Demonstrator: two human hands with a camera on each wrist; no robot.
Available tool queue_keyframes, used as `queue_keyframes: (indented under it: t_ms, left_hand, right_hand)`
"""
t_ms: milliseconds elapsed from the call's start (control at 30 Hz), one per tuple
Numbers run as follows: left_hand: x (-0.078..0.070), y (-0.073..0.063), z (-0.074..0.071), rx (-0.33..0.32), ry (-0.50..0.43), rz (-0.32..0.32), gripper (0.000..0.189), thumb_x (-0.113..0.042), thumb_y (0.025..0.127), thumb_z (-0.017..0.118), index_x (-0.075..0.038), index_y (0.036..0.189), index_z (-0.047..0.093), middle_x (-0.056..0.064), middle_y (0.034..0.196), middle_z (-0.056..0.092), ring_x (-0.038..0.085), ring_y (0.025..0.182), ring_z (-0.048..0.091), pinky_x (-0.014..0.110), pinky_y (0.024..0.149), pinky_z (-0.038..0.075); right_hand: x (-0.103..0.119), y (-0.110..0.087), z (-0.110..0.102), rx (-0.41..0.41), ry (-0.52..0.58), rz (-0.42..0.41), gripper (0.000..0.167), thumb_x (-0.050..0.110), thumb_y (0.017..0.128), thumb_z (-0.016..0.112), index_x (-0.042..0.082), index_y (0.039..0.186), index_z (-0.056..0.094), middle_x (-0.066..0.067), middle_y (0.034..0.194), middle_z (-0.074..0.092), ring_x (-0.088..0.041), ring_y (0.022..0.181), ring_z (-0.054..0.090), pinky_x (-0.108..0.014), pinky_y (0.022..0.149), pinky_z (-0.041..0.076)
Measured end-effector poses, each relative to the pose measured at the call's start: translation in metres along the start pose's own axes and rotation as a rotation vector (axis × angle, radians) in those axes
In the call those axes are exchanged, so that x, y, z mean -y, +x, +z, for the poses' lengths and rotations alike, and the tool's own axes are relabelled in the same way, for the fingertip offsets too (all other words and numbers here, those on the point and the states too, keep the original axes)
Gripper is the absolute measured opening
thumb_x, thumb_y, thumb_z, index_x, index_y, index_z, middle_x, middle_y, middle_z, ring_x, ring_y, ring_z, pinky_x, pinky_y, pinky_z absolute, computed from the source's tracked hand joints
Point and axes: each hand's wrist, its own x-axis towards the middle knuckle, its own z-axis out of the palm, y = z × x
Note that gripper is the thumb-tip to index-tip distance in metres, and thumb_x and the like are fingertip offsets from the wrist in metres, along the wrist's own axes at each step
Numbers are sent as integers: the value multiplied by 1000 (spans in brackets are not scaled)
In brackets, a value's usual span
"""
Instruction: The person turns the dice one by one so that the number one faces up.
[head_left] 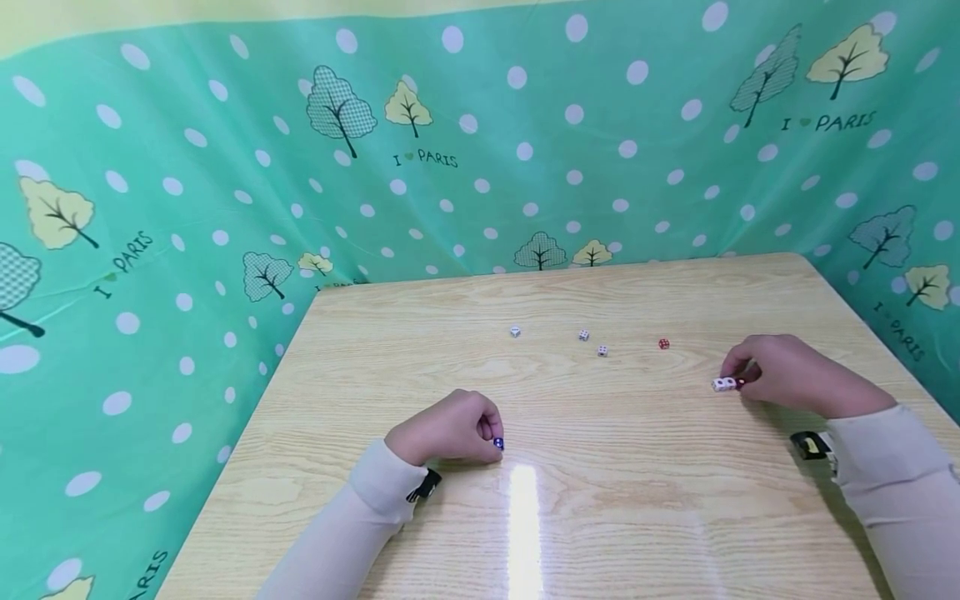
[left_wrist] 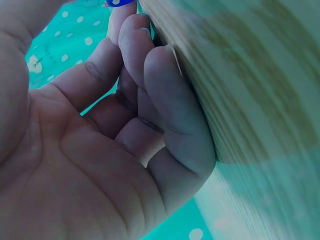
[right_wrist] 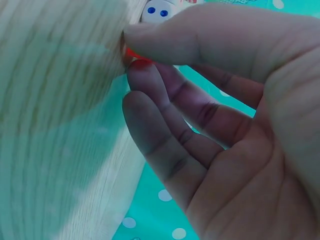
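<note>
My left hand is low over the table left of its middle and pinches a blue die between thumb and fingertips. In the left wrist view only the lower edge of that blue die shows, with the other fingers curled beside the tabletop. Further right, my right hand pinches a red die at the table surface. Two white dice stand in a row against its left side. The right wrist view shows the red die mostly covered by the thumb, and a white die with blue dots beyond it.
Three white dice lie apart toward the back of the wooden table. Right of them is a loose red die. A green dotted cloth hangs behind and along both sides.
</note>
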Motion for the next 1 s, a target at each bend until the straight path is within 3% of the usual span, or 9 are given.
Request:
queue_keyframes:
  t_ms: [633,833,1000]
  left_hand:
    - [-1,0,0,11,-6,-4,14,-14,78,84,-18,81,72,-7,76,66,6,69,57,23,67,50]
    - [0,0,-1,8,-7,-8,14,-15,77,84,-19,81,72,-7,76,66,6,69,57,22,66,50]
    - [-1,0,-1,12,-8,-8,14,-15,78,85,-18,82,72,-7,76,66,6,69,57,23,66,51]
  right_hand:
    - [2,-1,-2,16,15,32,19,7,81,83,8,97,76,-6,94,71,-21,82,63,-35,67,56]
    - [17,2,-10,-61,-51,-32,30,22,81,86,7,105,76,-10,104,73,-29,93,67,-44,74,57]
    - [39,20,-9,-86,-91,-116,24,17,86,79,6,106,76,-5,101,73,-23,90,67,-45,78,57]
